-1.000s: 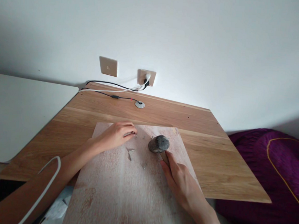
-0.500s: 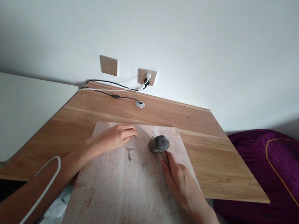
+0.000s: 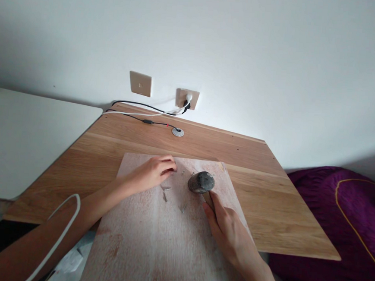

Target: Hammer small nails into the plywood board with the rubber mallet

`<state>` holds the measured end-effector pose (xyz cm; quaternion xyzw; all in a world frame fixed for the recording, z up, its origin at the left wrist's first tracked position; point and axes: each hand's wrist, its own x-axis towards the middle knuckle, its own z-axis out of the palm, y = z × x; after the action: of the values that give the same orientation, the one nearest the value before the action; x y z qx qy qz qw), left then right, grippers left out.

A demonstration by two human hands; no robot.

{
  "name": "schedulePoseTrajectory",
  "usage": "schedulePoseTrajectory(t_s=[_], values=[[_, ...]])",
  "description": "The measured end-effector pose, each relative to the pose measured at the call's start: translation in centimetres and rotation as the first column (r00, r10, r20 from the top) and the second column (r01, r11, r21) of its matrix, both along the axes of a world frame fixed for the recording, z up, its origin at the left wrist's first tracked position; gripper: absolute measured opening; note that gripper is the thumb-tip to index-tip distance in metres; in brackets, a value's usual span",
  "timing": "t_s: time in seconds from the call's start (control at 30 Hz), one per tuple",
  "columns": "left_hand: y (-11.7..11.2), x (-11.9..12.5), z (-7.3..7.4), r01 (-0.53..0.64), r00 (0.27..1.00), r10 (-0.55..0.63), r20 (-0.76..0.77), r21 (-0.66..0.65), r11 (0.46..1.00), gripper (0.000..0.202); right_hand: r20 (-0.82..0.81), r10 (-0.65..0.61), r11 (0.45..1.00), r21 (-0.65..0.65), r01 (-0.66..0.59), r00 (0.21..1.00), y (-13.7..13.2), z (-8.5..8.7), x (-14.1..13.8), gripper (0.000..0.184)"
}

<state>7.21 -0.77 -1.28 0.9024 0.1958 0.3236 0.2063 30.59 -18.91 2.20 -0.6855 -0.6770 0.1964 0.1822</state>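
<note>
At the far left we have a white tabletop (image 3: 38, 141) against the wooden worktop (image 3: 267, 203), and a loop of white cord (image 3: 65, 224) shows over our left forearm. Our left hand (image 3: 160, 171) is at the far edge of the pale board (image 3: 146, 250), left of that edge's middle, with its fingers curled and their tips drawn close together, low over the surface; we cannot tell whether they pinch anything. Just nearer to us than those fingers, two loose nails (image 3: 165, 193) lie on the board. Right of the fingertips, near the far edge, we see a small nail (image 3: 183, 172), and closer to us more thin metal (image 3: 184, 209), too small to count. Next comes the dark head of the hammer (image 3: 201, 182), towards the board's far right corner; we cannot tell whether it touches the wood. Another nail (image 3: 213, 175) shows just beyond it. Our right hand (image 3: 230, 232) has its fingers wrapped around the hammer's handle, close below the head. Past the worktop's right edge sits a purple cover (image 3: 313, 193).
</note>
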Motion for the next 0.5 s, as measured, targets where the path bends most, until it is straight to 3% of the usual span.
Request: schedulePoseTrajectory(t_s=[0.27,0.5], values=[[-0.22,0.31,0.07,-0.026,0.999,0.03,0.019,-0.199,0.98,0.013,0.031,-0.024,0.999,-0.028,0.025,0.999,-0.01,0.23,-0.2,0.054],[0.25,0.32,-0.17,-0.045,0.999,0.046,0.007,-0.151,0.988,0.009,-0.038,-0.008,1.0,-0.028,0.007,0.999,0.02,-0.56,0.71,0.051]])
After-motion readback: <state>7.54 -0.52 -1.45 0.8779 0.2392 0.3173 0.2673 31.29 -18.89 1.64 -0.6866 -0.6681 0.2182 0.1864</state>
